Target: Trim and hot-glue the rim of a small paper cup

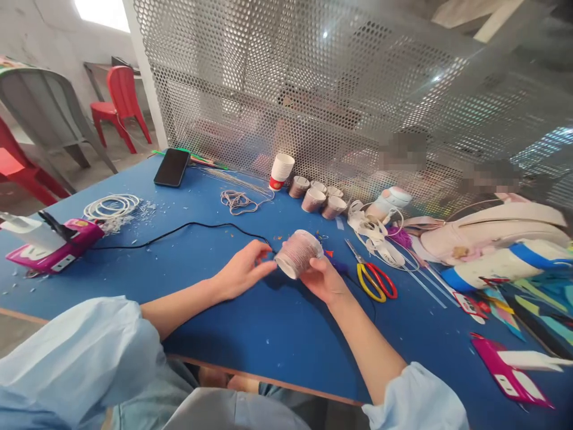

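Note:
A paper cup [297, 254] wound with pinkish cord is tilted on its side above the table. My right hand [324, 279] is closed around its lower right side, with some fingers hidden behind it. To the left of the cup, my left hand [245, 269] has thumb and fingers apart, holding nothing that I can see. Its thumb tip comes close to the cup's rim; whether they touch I cannot tell. Scissors [373, 278] with one yellow and one red handle lie right of my right hand. Several similar wrapped cups [313, 200] stand farther back.
A stack of white paper cups [282, 170] stands by the perforated metal panel [268, 77]. Loose cord [239, 202], a phone [172, 167] and a white cable coil [111, 206] lie leftward. A black cable runs from a magenta power strip [56, 254]. A bag [487, 227] occupies the right.

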### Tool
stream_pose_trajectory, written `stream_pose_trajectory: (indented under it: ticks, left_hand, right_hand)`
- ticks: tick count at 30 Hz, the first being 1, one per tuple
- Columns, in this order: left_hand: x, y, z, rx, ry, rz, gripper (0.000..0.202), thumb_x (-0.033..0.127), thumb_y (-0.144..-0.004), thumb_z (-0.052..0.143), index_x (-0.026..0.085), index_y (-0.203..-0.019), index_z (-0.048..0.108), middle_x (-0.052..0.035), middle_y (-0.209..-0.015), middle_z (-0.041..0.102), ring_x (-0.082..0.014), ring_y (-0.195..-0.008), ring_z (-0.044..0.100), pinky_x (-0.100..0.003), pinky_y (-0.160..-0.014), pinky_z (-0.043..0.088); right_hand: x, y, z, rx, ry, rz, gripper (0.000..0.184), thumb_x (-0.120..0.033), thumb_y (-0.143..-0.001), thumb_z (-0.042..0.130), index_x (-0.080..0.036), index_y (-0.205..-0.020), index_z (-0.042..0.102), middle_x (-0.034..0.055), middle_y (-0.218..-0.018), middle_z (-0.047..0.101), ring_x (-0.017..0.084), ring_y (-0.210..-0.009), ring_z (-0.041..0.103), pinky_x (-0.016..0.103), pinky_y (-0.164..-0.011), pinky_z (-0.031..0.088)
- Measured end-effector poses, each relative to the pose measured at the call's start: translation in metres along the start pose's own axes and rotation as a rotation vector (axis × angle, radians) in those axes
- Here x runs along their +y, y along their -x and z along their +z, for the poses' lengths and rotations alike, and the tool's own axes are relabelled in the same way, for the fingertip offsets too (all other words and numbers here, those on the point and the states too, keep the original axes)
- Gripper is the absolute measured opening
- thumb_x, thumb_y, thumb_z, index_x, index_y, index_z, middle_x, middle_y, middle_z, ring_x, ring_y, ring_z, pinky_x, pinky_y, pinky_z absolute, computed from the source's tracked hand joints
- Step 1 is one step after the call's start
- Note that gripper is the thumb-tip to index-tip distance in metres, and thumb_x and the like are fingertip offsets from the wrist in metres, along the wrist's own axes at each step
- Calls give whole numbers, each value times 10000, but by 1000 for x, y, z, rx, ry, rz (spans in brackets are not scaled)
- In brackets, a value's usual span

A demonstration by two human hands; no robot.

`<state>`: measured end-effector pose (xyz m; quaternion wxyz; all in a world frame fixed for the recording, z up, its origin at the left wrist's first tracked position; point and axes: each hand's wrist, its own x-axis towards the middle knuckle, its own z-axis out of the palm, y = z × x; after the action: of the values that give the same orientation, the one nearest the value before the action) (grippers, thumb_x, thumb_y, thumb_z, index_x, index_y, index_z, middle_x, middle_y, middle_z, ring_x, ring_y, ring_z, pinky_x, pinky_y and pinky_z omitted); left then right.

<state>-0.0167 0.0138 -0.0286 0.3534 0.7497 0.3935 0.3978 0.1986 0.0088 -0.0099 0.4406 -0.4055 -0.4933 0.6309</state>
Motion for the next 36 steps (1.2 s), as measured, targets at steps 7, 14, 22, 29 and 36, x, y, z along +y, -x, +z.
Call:
stream_pose_trajectory:
  ticks: [7, 14, 22, 29, 36]
  left_hand:
    - [-1, 12, 0, 5, -666, 571, 324, 199, -981, 325, 189, -694, 475, 6, -609, 472, -121, -515, 405, -276, -504, 296]
    - [11, 33, 11, -42, -731, 890, 308, 159, -899, 455, 194, -593, 451, 14, -525, 457, -120, -452, 397, -311, -445, 253]
    - [6, 25, 6, 16, -379, 655, 309, 180, -934, 442, 198, -626, 462, 22, -547, 492, -98, -482, 440, -264, -487, 346]
    - [9, 6, -1, 200, 269, -11, 364, 326, -890, 548, 222, -1238, 528, -106, -1253, 595, -226, -1160, 572, -374, -980, 476]
    - [10, 8, 14, -37, 320, -196, 562, 456, -857, 582, 179, -1342, 528, -116, -1259, 638, -293, -1146, 602, -423, -1024, 445]
  right_hand:
    - [9, 6, 4, -75, -59, 116, 689, -526, -601, 718, -217, -1208, 609, 112, -1180, 684, 326, -1078, 630, 478, -902, 501]
    - [10, 7, -7, -42, -53, 48, 700, -468, -595, 734, -234, -1239, 593, 120, -1226, 664, 328, -1097, 620, 495, -923, 480]
    - [5, 5, -16, -20, 30, -28, 736, -351, -569, 773, -295, -1274, 569, 64, -1265, 641, 292, -1107, 604, 460, -971, 450]
    - [4, 10, -3, -130, 199, -40, 752, -299, -623, 767, -293, -1334, 522, 33, -1271, 617, 257, -1099, 597, 382, -928, 476]
    - [5, 16, 16, -203, 345, 16, 781, -150, -682, 662, -259, -1415, 416, 52, -1297, 596, 225, -1011, 632, 332, -815, 521]
